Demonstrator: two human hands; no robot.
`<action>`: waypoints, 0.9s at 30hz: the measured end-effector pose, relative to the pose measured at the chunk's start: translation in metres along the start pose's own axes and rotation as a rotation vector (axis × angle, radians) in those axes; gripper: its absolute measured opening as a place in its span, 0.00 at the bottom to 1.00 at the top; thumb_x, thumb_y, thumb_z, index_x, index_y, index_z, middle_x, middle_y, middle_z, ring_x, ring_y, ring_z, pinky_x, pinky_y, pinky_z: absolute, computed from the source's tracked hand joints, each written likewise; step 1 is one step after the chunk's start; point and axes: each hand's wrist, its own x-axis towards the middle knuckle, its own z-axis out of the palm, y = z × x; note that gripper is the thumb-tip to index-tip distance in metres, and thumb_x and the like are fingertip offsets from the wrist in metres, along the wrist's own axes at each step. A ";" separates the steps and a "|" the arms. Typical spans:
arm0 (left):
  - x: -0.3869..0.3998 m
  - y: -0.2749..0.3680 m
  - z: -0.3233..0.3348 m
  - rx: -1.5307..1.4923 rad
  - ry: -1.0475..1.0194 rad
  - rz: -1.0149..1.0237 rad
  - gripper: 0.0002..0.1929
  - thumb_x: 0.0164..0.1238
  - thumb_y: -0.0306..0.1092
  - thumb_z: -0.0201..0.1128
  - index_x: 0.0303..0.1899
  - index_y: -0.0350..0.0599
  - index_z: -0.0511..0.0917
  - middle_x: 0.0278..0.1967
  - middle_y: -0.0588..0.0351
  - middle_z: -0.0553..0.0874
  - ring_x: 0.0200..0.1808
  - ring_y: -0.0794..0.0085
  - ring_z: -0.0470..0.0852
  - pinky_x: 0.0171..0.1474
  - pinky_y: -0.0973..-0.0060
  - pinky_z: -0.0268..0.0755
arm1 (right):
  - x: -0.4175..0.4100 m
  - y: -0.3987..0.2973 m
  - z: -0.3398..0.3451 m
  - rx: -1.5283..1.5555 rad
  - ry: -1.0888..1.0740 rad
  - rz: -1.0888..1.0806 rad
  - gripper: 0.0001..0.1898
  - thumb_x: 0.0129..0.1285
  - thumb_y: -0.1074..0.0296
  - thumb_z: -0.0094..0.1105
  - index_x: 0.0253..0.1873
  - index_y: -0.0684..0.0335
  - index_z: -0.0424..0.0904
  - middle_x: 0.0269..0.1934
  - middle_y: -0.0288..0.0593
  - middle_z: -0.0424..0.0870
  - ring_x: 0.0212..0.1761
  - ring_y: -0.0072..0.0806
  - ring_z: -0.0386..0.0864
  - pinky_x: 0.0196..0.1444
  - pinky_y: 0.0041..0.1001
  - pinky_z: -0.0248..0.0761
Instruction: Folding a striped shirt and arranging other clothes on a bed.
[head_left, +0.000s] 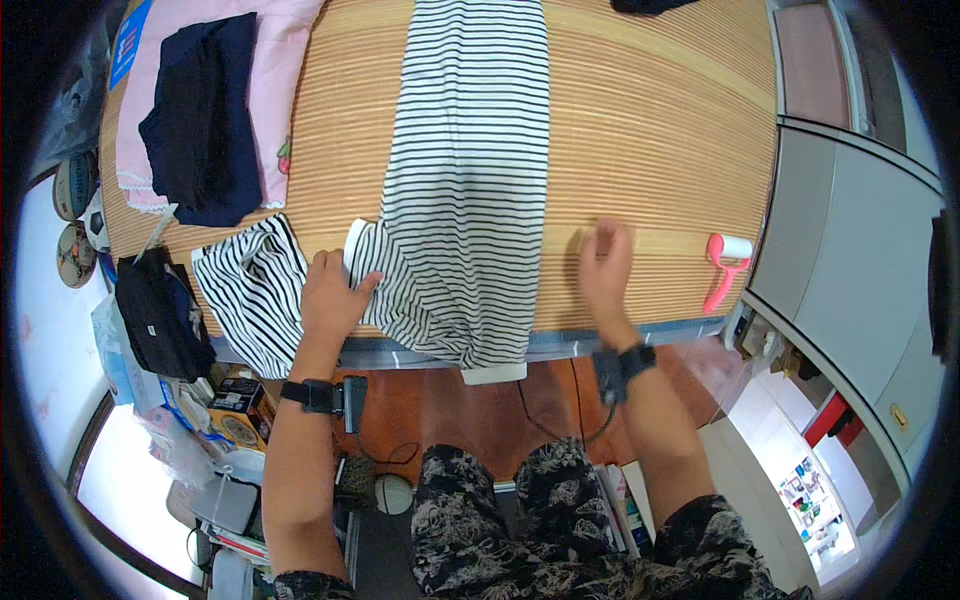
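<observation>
A white garment with dark stripes lies lengthwise before me, running from the far side of the table to its near edge. One white cuff points left, and a white band hangs over the near edge. My left hand rests at the cuff, thumb on the striped cloth and fingers apart. Above the mat, right of the garment, is my right hand, blurred, loosely curled, with nothing visible in it. A second striped garment, folded, lies just left of my left hand.
A dark folded stack sits on pink cloth at the far left. Black folded clothing lies at the left edge. A pink lint roller is near the right edge of the slatted mat. Grey cabinets stand beyond.
</observation>
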 end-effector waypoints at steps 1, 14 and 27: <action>-0.003 -0.003 0.002 0.098 0.007 0.047 0.25 0.56 0.46 0.70 0.46 0.34 0.74 0.42 0.44 0.76 0.46 0.49 0.77 0.51 0.60 0.72 | -0.034 0.004 0.001 0.119 -0.043 0.119 0.12 0.65 0.65 0.59 0.45 0.67 0.72 0.37 0.48 0.77 0.38 0.38 0.76 0.44 0.32 0.71; -0.015 -0.028 0.010 -0.049 0.232 -0.120 0.12 0.72 0.36 0.55 0.40 0.33 0.70 0.30 0.33 0.82 0.35 0.38 0.81 0.35 0.52 0.71 | -0.162 0.006 0.009 0.026 -0.407 0.169 0.12 0.61 0.69 0.62 0.43 0.71 0.75 0.34 0.58 0.76 0.37 0.52 0.75 0.41 0.39 0.69; -0.044 -0.007 0.068 -0.226 0.569 -0.417 0.35 0.59 0.42 0.70 0.56 0.23 0.61 0.44 0.43 0.78 0.42 0.61 0.78 0.49 0.69 0.72 | -0.178 -0.009 -0.005 -0.207 -0.470 -0.358 0.21 0.54 0.58 0.70 0.50 0.59 0.75 0.53 0.48 0.72 0.56 0.41 0.69 0.61 0.43 0.61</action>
